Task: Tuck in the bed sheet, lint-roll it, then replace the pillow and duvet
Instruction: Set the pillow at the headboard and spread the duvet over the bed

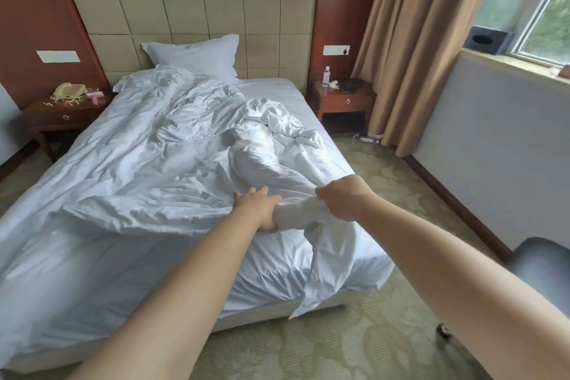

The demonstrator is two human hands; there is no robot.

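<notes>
Duvet (191, 145) sprawls crumpled across the bed sheet (271, 268), and I've got its near corner: right hand (342, 199) in a tight grip on bunched fabric, left hand (257, 205) pinching the edge beside it. Pillow (197, 55) leans on the headboard (197, 12). Nightstands (344, 99) flank the bed; a dark chair (543, 262) sits by my right arm.

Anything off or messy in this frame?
Yes. The duvet is crumpled in a heap across the bed, one corner hanging off the foot. Small bits lie scattered on the left nightstand by the phone.
</notes>
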